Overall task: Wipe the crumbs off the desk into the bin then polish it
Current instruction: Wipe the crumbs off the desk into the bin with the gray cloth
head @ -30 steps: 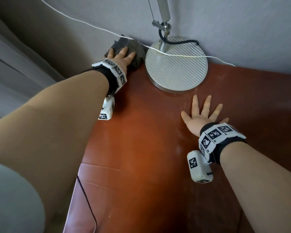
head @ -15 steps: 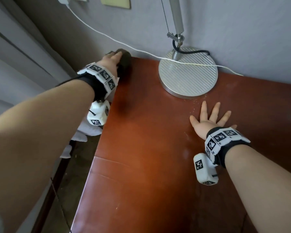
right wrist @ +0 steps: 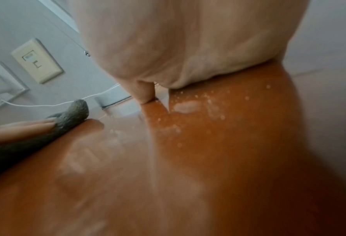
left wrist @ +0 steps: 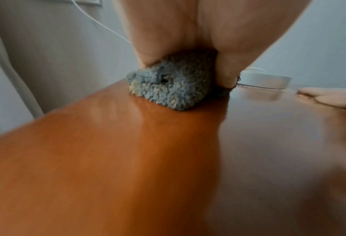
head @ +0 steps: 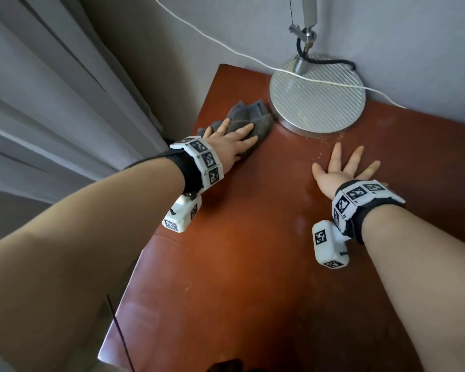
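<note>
A grey fluffy cloth (head: 250,115) lies bunched on the red-brown desk (head: 239,251), near its far left edge and just left of the lamp base. My left hand (head: 234,140) presses on the cloth with straight, spread fingers. In the left wrist view the cloth (left wrist: 172,86) bulges under the palm (left wrist: 168,32). My right hand (head: 344,167) lies flat on the desk with fingers spread, holding nothing. Pale crumbs (head: 325,143) are scattered between its fingertips and the lamp base. The right wrist view shows the crumbs (right wrist: 208,99) up close. No bin is in view.
A round ribbed metal lamp base (head: 317,95) stands in the desk's far corner against the wall, with its pole rising above it. A white cable (head: 226,49) runs across the wall and over the base. Grey curtains (head: 51,103) hang left of the desk. Wall sockets (right wrist: 36,60) sit behind.
My left hand took the cloth from the far corner to the desk's left edge, then back onto the desk beside the lamp base. My right hand has stayed flat.
</note>
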The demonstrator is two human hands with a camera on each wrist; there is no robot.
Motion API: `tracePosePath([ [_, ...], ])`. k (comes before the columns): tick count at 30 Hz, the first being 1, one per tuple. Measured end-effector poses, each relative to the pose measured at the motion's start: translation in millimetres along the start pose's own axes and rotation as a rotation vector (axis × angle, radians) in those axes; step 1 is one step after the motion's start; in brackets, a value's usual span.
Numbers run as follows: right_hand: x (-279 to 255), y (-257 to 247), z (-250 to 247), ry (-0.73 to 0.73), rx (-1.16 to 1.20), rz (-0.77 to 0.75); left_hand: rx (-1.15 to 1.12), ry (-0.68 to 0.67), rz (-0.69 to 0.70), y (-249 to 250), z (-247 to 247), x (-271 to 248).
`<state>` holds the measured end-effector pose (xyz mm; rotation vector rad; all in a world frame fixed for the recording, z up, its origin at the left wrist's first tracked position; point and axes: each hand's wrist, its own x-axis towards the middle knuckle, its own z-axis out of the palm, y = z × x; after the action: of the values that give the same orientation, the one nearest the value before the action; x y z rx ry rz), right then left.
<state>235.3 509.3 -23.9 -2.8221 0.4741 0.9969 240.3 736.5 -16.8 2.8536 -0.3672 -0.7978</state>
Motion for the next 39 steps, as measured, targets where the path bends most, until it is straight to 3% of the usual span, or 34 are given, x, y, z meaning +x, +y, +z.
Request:
tracePosePath([
  [4,-1,2,5,0.046,0.016,-0.014,-0.014,0.062,0.017,6,31,-44],
  [11,-21,11,6,0.098,0.079,-0.089,-0.039,0.083,-0.103,21,75,-114],
  [15,-60,27,17,0.193,0.198,-0.184,-0.066,0.100,-0.086,26,101,-158],
  [20,-135,40,61,0.224,0.205,-0.281,0.025,0.030,0.065,37,148,-233],
  [24,-188,53,101,0.135,0.229,-0.309,0.145,-0.121,0.387,57,203,-316],
  [26,-204,65,112,0.137,0.241,-0.312,0.096,-0.179,0.477,55,212,-333],
  [28,-215,78,116,0.164,0.250,-0.289,-0.247,-0.093,0.450,50,198,-332],
  [30,-223,91,116,0.195,0.261,-0.258,-0.551,0.182,0.408,45,164,-322],
  [32,-228,104,118,0.213,0.271,-0.226,-0.597,0.440,0.322,36,128,-305],
  [34,-230,113,123,0.207,0.274,-0.201,-0.548,0.547,0.237,31,106,-280],
  [36,-231,117,129,0.195,0.264,-0.192,-0.449,0.416,0.101,30,112,-256],
  [39,-232,119,136,0.169,0.231,-0.201,-0.076,0.044,-0.055,47,159,-250],
])
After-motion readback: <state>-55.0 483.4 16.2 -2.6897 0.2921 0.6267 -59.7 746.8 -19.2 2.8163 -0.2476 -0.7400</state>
